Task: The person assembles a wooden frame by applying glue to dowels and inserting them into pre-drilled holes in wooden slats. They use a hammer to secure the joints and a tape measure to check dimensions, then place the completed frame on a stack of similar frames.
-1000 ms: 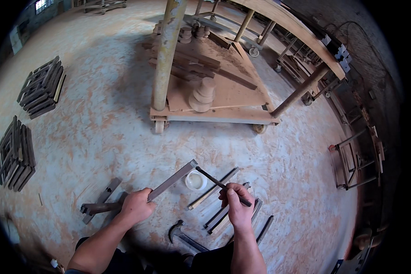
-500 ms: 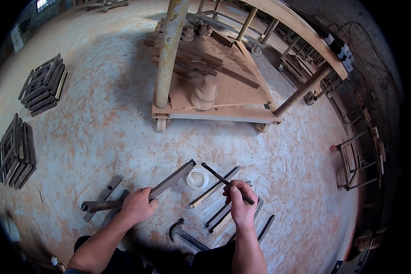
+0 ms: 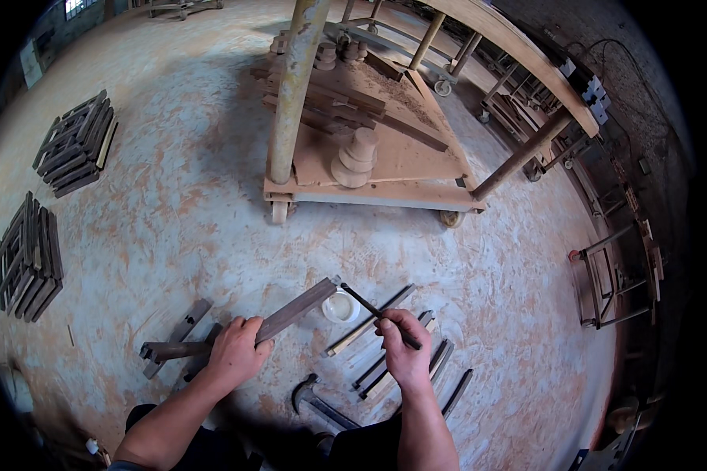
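A dark wooden bar (image 3: 294, 311) is gripped by the left hand (image 3: 234, 353) above the floor (image 3: 173, 228). A thin brush (image 3: 379, 315) is clenched in the right hand (image 3: 403, 353), its tip over a white cup (image 3: 341, 307). Glue seems to be taken; a steady stroke on the bar end is needed next.

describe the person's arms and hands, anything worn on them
Both forearms are bare from the lower edge up, with no sleeves in view. The left hand and right hand wear no gloves; no watch, ring or wristband shows.
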A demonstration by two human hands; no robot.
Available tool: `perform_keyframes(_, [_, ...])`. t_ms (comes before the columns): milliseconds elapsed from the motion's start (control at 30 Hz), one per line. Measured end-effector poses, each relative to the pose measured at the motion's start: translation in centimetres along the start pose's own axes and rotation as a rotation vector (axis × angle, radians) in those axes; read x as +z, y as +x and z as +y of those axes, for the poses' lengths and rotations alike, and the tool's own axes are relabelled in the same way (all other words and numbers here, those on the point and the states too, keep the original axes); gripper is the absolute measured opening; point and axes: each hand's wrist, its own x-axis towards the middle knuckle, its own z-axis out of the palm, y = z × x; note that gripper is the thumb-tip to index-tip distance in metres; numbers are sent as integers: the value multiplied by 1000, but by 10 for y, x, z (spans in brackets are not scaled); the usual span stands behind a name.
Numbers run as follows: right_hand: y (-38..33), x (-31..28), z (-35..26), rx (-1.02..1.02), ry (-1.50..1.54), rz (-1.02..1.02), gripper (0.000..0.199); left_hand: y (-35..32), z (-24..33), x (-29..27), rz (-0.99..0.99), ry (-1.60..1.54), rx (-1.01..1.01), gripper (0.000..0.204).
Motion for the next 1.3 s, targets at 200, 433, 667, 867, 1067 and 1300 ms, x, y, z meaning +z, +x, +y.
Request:
perform_keyframes(200, [-1,0,1,-1,-36,-19,13,-3,4,-4,5,37,-12,42])
perform_keyframes(433, [-1,1,-5,100,51,64,13,-4,0,3,14,89,-32,38])
perform_keyframes(667, [-3,1,-2,42,-7,20,16,-8,-3,6,47,78,18,30])
perform_keyframes(867, [-3,3,-7,125,-3,-46,18,-9,-6,6,-9,92,-19,36])
perform_keyframes(1067, [-4,2,-10,115,-47,-63,21,-10,-2,3,-36,95,-27,37])
perform_keyframes(1300, [-1,0,-4,109,-60,-21,21,-11,1,3,-85,122,-67,38])
